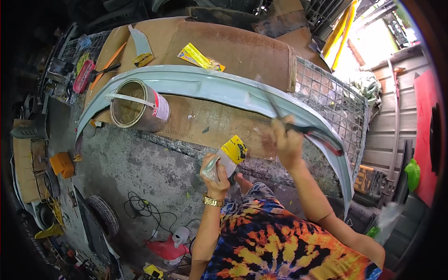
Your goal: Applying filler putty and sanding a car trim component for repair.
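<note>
My left hand (215, 175), with a gold watch on its wrist, is closed round a pale flat plate (225, 157) whose far end is yellow with dark smears. It looks like a putty spreader, but I cannot be sure. My right hand (288, 144) grips a long tool with a black-and-red handle (324, 140); its thin metal blade (274, 103) points up and left, blurred by motion. Beyond both hands a curved pale blue-green car bumper (200, 81) arches across the bench. An open can (161, 109) with a white handle lies tilted beside the bumper's inner edge.
Brown cardboard (224, 44) covers the wire-mesh bench (322, 84). On it lie a yellow packet (193, 55) and another pale plate with a yellow end (141, 44). A pink brush (84, 74) sits far left. On the floor are a black cable (140, 207) and a tyre (102, 212).
</note>
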The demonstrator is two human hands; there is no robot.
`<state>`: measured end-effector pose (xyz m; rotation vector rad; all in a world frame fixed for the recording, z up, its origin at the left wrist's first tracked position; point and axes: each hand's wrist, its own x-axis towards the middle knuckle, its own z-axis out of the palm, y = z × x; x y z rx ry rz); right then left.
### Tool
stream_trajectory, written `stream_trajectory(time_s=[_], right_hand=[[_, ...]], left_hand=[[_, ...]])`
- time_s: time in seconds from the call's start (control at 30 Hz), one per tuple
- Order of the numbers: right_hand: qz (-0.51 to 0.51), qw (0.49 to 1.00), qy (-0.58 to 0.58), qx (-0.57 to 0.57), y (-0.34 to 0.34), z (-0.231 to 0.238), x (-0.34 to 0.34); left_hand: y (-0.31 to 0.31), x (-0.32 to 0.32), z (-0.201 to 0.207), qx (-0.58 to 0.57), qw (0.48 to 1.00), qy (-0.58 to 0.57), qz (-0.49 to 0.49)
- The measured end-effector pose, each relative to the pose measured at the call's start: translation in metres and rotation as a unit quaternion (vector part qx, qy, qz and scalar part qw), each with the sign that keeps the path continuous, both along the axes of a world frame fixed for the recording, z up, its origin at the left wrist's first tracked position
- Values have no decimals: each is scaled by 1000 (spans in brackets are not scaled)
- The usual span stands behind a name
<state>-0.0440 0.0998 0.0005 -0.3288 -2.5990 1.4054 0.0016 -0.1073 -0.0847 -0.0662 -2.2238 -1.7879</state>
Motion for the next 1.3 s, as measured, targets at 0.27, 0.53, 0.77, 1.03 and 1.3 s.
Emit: stream_trajectory(time_s=[0.27, 0.53, 0.77, 1.03, 1.3], right_hand=[[293, 926, -106, 212, 10, -64, 12], [143, 972, -140, 121, 7, -96, 49], [105, 964, -164, 179, -21, -140, 53], [157, 977, -146, 4, 3, -63, 11], [182, 964, -102, 167, -16, -145, 63]], left_hand=[[0, -5, 5, -28, 997, 18, -68], [-6, 1, 18, 11, 999, 18, -25], [5, 7, -8, 49, 998, -25, 16], [-4, 6, -6, 20, 999, -18, 37], [0, 3, -5, 22, 999, -15, 19]])
